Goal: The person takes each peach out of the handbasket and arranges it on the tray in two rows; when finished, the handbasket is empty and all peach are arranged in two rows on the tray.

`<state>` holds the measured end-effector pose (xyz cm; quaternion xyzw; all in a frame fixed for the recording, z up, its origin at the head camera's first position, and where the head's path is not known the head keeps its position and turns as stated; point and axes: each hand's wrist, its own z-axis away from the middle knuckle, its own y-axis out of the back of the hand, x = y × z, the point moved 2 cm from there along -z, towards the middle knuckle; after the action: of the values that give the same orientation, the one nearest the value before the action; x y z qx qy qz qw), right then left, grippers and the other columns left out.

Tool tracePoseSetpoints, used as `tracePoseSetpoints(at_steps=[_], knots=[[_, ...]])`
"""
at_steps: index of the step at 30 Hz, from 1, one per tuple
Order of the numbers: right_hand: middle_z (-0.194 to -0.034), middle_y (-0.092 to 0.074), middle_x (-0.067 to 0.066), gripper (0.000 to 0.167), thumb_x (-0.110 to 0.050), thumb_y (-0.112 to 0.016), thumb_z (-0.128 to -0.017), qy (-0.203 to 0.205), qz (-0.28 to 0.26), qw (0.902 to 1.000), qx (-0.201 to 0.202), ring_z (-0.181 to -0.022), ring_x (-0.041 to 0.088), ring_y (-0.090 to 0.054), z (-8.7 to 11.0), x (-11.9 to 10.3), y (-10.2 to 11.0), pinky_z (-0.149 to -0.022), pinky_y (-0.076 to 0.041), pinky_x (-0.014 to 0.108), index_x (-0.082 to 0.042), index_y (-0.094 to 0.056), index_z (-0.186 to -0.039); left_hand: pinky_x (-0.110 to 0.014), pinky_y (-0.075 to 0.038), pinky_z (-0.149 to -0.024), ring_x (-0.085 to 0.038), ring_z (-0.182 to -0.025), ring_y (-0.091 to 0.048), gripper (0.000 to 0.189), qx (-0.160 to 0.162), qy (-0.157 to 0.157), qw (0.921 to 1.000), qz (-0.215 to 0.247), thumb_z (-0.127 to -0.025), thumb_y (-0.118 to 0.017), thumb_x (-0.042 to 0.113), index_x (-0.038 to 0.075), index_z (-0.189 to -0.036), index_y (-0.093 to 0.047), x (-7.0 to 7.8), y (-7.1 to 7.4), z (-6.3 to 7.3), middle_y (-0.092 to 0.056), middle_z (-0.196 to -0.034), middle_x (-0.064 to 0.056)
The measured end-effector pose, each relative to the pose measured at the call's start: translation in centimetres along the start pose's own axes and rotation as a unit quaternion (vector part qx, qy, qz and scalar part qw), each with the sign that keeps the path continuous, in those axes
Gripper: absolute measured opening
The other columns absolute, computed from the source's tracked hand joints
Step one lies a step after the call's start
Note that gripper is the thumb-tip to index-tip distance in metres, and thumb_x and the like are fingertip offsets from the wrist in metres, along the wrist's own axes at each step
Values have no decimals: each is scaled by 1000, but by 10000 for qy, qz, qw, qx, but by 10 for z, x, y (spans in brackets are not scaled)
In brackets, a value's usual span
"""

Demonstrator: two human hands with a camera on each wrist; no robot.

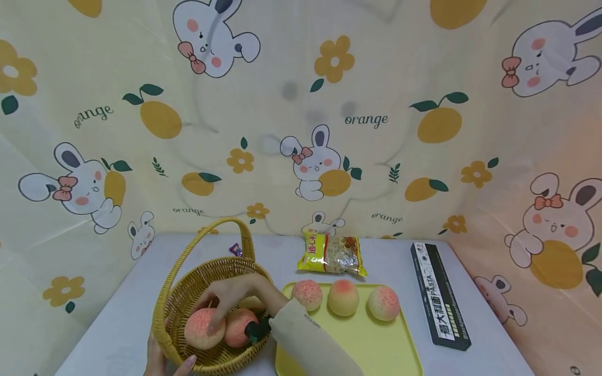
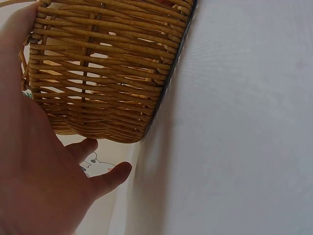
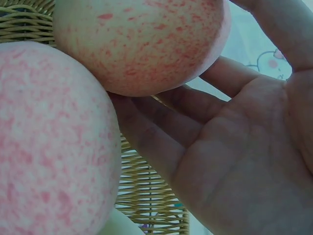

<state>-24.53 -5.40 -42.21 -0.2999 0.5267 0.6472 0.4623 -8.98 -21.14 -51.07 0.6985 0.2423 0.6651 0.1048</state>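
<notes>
A yellow woven basket (image 1: 221, 263) with a tall handle stands at the left of the table, holding several pink-and-cream peaches. My right hand (image 1: 235, 295) reaches in from above and grips the front-left peach (image 1: 202, 331) with thumb and fingers. Beside it lies a second peach (image 1: 237, 326); a paler one (image 1: 252, 304) is partly covered by the wrist. In the right wrist view the fingers lie against a peach (image 3: 146, 44), with another peach (image 3: 54, 142) close by. My left hand (image 2: 46, 166) touches the basket's outer side (image 2: 102, 73), its lower fingers extended and apart from the weave.
Right of the basket is a yellow tray (image 1: 371, 350) with three peaches (image 1: 343, 298) along its far end. Behind it lies a yellow pasta bag (image 1: 331, 254). A black pasta box (image 1: 439, 295) lies farther right. A small purple-wrapped sweet (image 1: 236, 250) sits behind the basket.
</notes>
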Motion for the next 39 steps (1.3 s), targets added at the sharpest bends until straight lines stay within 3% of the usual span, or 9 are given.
tracePoseSetpoints(at_steps=[6,12,21,27,30,39], knots=[[-114,-66,-11,58,-4,-72,-89,20,-29,9999,117,-104,0,-59,7,0,1,-91,-47,18,1,-52,-143,-76,-29,-92,-52,-132,-20,107,49,-83,9999,52,-87,-77,22,6,-159,0,-2,0,1,-2,-153,-31],[-115,-66,-13,57,-11,-76,-87,162,396,9980,467,-106,-2,-58,19,-1,6,-92,-46,17,-5,-57,-140,-79,-21,-96,-56,-136,-14,106,11,47,9996,273,-87,-77,22,8,-160,-1,-4,0,2,1,-157,-28],[-120,-66,-12,56,-9,-76,-87,488,188,9954,807,-110,0,-58,43,3,11,-96,-46,21,-3,-58,-139,-77,-25,-92,-55,-134,-16,103,166,-188,9996,141,-86,-77,19,5,-159,-6,0,-1,2,-3,-154,-32],[-123,-64,-12,56,-10,-74,-88,451,57,9940,998,-113,0,-57,59,4,15,-96,-46,23,-5,-57,-140,-75,-24,-93,-51,-131,-18,102,326,-583,9977,112,-83,-78,14,7,-159,-10,-2,-1,3,-7,-152,-31],[-123,-63,-11,57,-10,-74,-87,432,-82,9934,1057,-112,2,-58,68,5,15,-96,-47,25,-4,-55,-142,-78,-21,-95,-53,-131,-19,103,339,-625,9974,152,-83,-78,11,8,-160,-9,-4,-1,5,-5,-154,-31],[-121,-65,-4,59,-3,-71,-88,791,-214,9898,1163,-103,2,-61,102,10,13,-93,-52,32,4,-50,-143,-78,-26,-89,-54,-132,-16,104,153,-383,9990,142,-85,-77,16,6,-159,-6,-2,-2,2,-2,-153,-31]])
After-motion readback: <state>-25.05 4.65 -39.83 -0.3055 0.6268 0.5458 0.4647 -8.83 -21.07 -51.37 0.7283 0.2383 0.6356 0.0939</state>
